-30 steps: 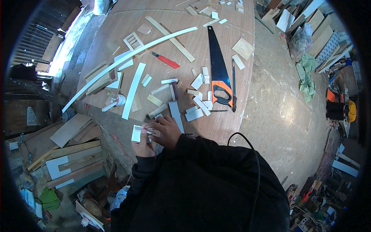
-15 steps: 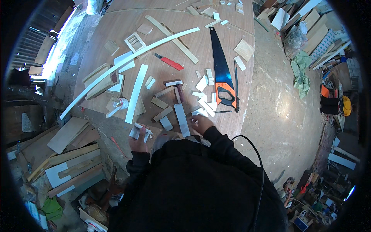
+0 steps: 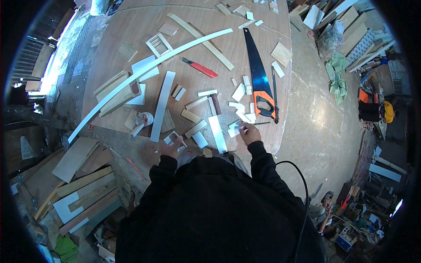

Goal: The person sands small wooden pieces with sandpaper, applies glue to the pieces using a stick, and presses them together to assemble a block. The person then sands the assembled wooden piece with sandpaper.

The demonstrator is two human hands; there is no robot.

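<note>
Pinching a small, flat white wood offcut (image 3: pixel 233 129) by its three-o'clock edge, the right hand (image 3: pixel 250 133) likely finds it light and stiff, while the left hand (image 3: pixel 169 149) spreads over a small white open wooden frame (image 3: pixel 172 138).

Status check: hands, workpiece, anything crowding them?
Left hand on small white frame piece at board edge. Right hand on white offcut, grip unclear. Handsaw and loose scraps close by.

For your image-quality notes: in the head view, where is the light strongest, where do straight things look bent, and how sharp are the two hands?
Head view: brightest, nearly washed out, along the upper left beside the plywood board; the rim falls to black. Fisheye bends edges near the rim, so how much of the long white strip's curve is real cannot be told. The left hand and right hand look slightly soft, small in frame.
</note>
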